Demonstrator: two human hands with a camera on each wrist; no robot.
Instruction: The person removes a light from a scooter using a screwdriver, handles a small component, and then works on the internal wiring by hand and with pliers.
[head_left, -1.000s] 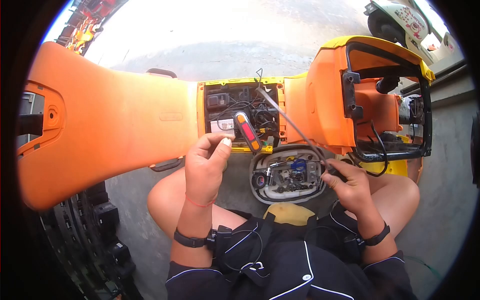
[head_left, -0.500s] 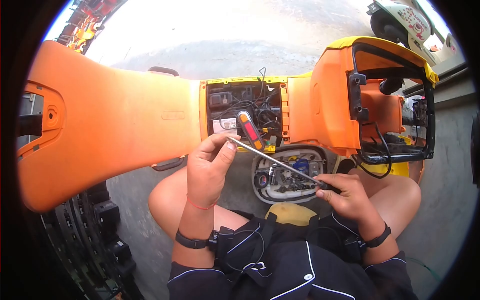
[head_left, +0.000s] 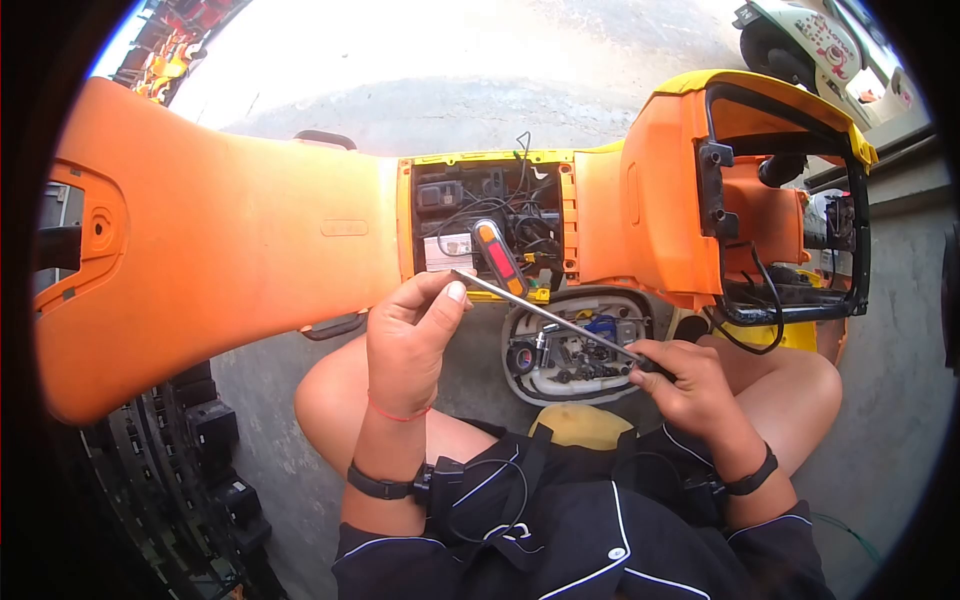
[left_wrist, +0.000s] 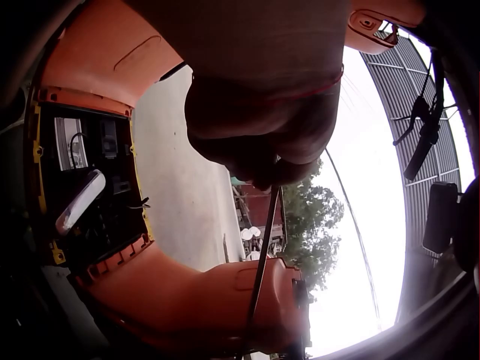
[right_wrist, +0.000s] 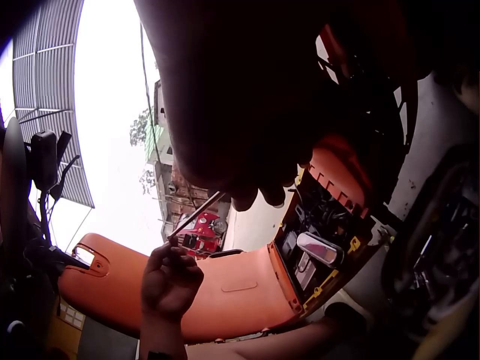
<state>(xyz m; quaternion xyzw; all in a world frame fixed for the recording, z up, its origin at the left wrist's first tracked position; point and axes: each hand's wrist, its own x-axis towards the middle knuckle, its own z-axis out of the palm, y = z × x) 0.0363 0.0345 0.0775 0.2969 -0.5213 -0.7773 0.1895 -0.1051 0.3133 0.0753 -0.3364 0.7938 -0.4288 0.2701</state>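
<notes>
My tray [head_left: 535, 388] holds tape [head_left: 521, 357] and loose parts [head_left: 580, 373]; the bay [head_left: 569, 225], wires [head_left: 520, 212], with a light [head_left: 500, 258] across its near edge. A second ago the rod [head_left: 545, 313] reached over the bay; now my left hand [head_left: 410, 345] pinches its tip, my right hand [head_left: 695, 388] gripping the other end. Orange bodywork [head_left: 240, 220] flanks the bay.

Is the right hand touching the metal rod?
Touching: the head view shows the right hand gripping one end of the metal rod between thumb and fingers.
</notes>
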